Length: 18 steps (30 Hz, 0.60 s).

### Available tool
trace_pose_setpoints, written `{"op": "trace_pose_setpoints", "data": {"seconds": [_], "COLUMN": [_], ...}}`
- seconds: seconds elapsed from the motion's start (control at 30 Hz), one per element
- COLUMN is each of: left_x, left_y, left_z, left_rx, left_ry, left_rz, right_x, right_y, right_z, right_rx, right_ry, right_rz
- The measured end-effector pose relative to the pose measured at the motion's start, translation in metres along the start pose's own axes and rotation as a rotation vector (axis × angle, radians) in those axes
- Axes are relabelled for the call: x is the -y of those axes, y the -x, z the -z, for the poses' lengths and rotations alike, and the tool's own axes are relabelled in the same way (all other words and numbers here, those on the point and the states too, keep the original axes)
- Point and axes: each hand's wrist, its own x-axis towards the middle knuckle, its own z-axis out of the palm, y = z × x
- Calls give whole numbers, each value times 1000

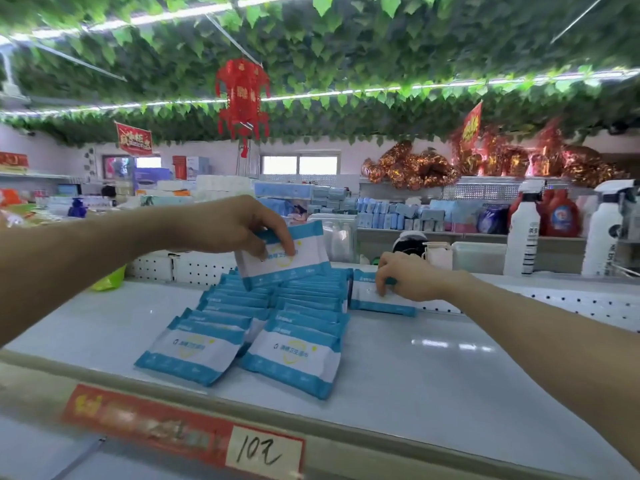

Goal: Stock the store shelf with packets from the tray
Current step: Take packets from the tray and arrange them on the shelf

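Two rows of white-and-blue packets [277, 327] lean in overlapping lines on the pale shelf top [433, 375]. My left hand [239, 225] grips one upright packet [298, 261] by its top edge, above the back of the rows. My right hand [405, 275] is closed on another packet [377, 299] that lies flat at the right of the rows, near the shelf's perforated back edge. No tray is in view.
A red price strip with a handwritten white tag [263, 455] runs along the shelf's front edge. Two white spray bottles [524, 230] stand at the back right. Behind are more shelves of blue packs [398, 216]. A red lantern [242, 98] hangs from the leafy ceiling.
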Motion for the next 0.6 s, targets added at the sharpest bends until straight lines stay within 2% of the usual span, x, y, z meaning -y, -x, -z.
{"op": "trace_pose_setpoints", "data": {"seconds": [0.27,0.6], "left_x": [-10,-23], "left_y": [-72,-175], "left_z": [-40,-130], "left_rx": [-24,174], "left_ry": [131,-62], "left_rz": [-65,-174], "right_x": [-27,-57], "right_y": [41,121], "right_z": [19,43], "right_rx": [-110,22], "right_ry": [-96,-115], "right_rz": [-106,-226]}}
